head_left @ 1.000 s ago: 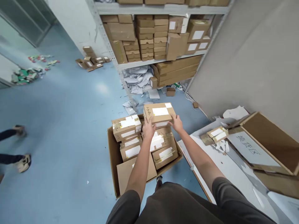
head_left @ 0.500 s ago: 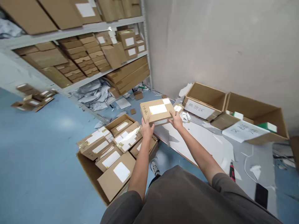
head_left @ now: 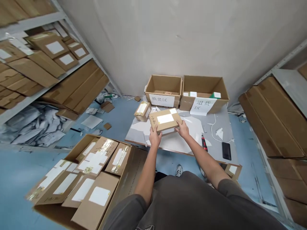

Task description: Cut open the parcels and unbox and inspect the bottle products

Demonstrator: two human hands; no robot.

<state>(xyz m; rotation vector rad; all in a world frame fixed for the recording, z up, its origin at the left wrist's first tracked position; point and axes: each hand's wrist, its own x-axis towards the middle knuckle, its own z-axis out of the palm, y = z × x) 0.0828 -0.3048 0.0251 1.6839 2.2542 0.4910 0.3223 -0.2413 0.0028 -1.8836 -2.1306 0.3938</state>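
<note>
Close by, at the bottom left, is a big carton (head_left: 134, 166) with its top open. It is full of brown boxes (head_left: 100, 196) with white labels, packed side by side, some tilted. The person's shoe (head_left: 178, 170) is on the blue floor, near the table. Another brown box (head_left: 233, 171) pokes out under the table's right corner.

The left hand (head_left: 155, 137) and right hand (head_left: 183, 128) both hold one brown box (head_left: 165, 119). The left fingers grip its near left corner, and the right fingers grip its right end. The box is held up at the table (head_left: 225, 127), with white labels and black writing on top. It hides part of the big white sheet (head_left: 172, 145) behind it. I can't tell if it touches the table.

To the right of the hands lie a red and black tool (head_left: 204, 142), a white scrap (head_left: 219, 133), a white cord (head_left: 212, 129) and a black phone (head_left: 226, 151).

Just past the held box, to the left, sits a small taped box (head_left: 142, 111). It stands in front of the left open bin (head_left: 164, 82). The right open bin (head_left: 203, 83) is next to it, with white and green things inside. Both have paper signs in front.

Far left, a shelf (head_left: 72, 72) holds boxes above a heap of papers (head_left: 43, 123). Tall brown cartons (head_left: 275, 118) lean on the right. A grey wall (head_left: 172, 38) is at the back.
</note>
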